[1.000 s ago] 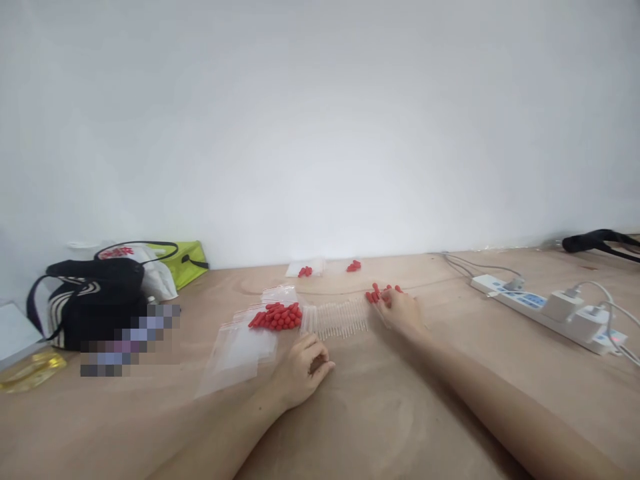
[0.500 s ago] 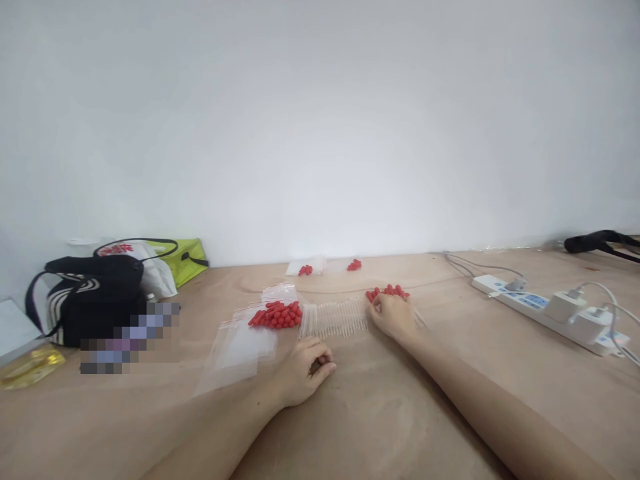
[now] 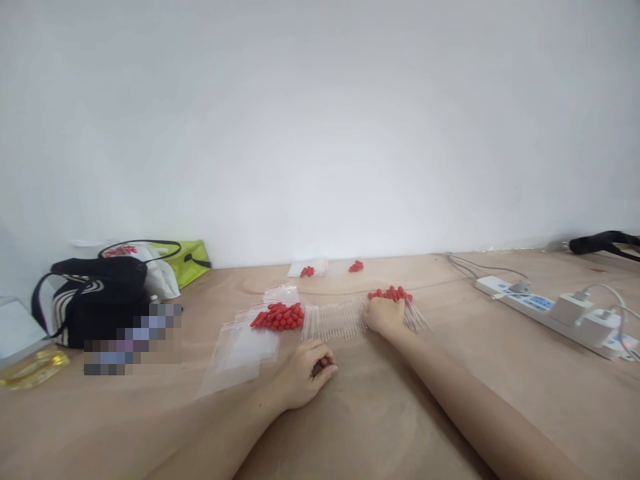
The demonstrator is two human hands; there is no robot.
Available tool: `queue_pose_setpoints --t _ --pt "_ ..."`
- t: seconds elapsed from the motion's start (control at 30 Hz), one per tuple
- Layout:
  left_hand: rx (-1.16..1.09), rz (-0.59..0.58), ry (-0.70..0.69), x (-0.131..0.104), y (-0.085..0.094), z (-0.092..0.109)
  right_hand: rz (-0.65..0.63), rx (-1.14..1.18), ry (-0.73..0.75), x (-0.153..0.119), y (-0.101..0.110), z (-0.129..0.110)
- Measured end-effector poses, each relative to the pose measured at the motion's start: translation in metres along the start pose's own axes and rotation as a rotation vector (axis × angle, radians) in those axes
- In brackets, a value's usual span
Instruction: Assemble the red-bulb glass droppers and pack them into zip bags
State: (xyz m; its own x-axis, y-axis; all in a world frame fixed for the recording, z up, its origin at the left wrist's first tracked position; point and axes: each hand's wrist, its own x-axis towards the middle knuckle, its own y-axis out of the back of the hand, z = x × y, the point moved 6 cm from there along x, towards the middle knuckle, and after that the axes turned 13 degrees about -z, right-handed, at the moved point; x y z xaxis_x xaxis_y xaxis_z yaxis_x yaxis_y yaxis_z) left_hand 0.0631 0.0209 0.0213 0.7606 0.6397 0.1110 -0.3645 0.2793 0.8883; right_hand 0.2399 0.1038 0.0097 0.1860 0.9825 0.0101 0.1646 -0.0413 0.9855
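Observation:
A row of thin white sticks (image 3: 334, 320) lies side by side on the table. At its right end is my right hand (image 3: 384, 315), its fingers bent down and pressed together; what they grip is hidden. Just beyond that hand, red oblong heads (image 3: 400, 293) lie bunched, with white sticks (image 3: 418, 317) fanning out from them towards me. My left hand (image 3: 311, 373) rests on its side in front of the row, fingers loosely curled in, with nothing visible in it. To its upper left, a heap of red oblong pieces (image 3: 279, 317) sits against clear zip bags (image 3: 240, 353).
Near the wall, small red clusters (image 3: 307, 272) lie on or in clear bags. A white power strip (image 3: 537, 303) with plugs and cables runs along the right. A black bag (image 3: 100, 307), a lime-green bag (image 3: 193, 263) and a yellow transparent item (image 3: 37, 369) are at left.
My right hand has shifted slightly left and turned knuckles up, so more white sticks show right of it. My left hand stays where it was. The view has moved slightly.

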Motion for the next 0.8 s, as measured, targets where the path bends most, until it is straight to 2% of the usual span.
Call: queue_pose_setpoints --t 0.13,0.2,0.27,0.37,0.47,0.57,0.6,0.7,0.8 --pt "0.013 0.009 -0.005 -0.001 0.0 0.001 0.025 -0.024 0.019 -0.002 0.002 -0.005" --pt "0.041 0.052 -0.013 -0.002 0.001 0.002 0.045 -0.031 0.037 -0.007 0.005 -0.006" --pt "0.089 0.143 -0.003 -0.003 0.005 0.001 0.091 -0.039 0.085 -0.015 0.007 -0.005" --pt "0.175 0.308 0.074 -0.007 0.023 -0.01 0.235 -0.037 0.257 -0.038 0.01 -0.001" --pt "0.215 0.421 0.255 -0.017 0.053 -0.04 0.355 0.001 0.457 -0.065 0.008 0.007" --pt "0.122 0.483 0.643 -0.04 0.083 -0.093 0.391 0.046 0.583 -0.083 0.006 0.016" --pt "0.102 0.487 0.71 -0.047 0.09 -0.107 0.393 0.063 0.606 -0.086 0.006 0.017" --pt "0.067 0.472 0.813 -0.061 0.1 -0.138 0.382 0.108 0.646 -0.09 0.007 0.016" --pt "0.052 0.445 0.846 -0.064 0.096 -0.152 0.361 0.125 0.669 -0.09 0.007 0.011"
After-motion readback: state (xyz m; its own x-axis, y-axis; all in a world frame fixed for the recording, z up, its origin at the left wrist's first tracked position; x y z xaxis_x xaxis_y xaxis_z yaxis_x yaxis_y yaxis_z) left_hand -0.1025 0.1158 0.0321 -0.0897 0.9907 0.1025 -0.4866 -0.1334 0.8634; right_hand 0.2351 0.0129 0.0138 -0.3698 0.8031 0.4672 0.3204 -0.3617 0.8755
